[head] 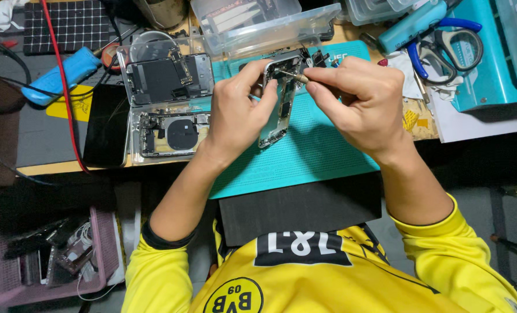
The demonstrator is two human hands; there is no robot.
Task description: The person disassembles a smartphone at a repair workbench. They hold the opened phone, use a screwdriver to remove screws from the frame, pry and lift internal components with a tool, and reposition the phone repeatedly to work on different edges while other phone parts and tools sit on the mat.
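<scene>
One teal mat (310,156) is spread at mid-frame on the counter (67,169). Above it, an opened phone frame (280,101) is clamped in the left hand (238,110), long axis near-vertical; from its right, a small screwdriver (296,76) is pinched in the right hand (357,101).

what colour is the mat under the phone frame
Teal, seen in the head view: the mat under the phone frame.

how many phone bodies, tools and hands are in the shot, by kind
opened phone bodies: 3 – phone frame gripped by left hand, two opened phones in clear tray
black screen panel: 1
screwdriver in right hand: 1
blue-handled scissors: 1
hands: 2
total: 8
</scene>
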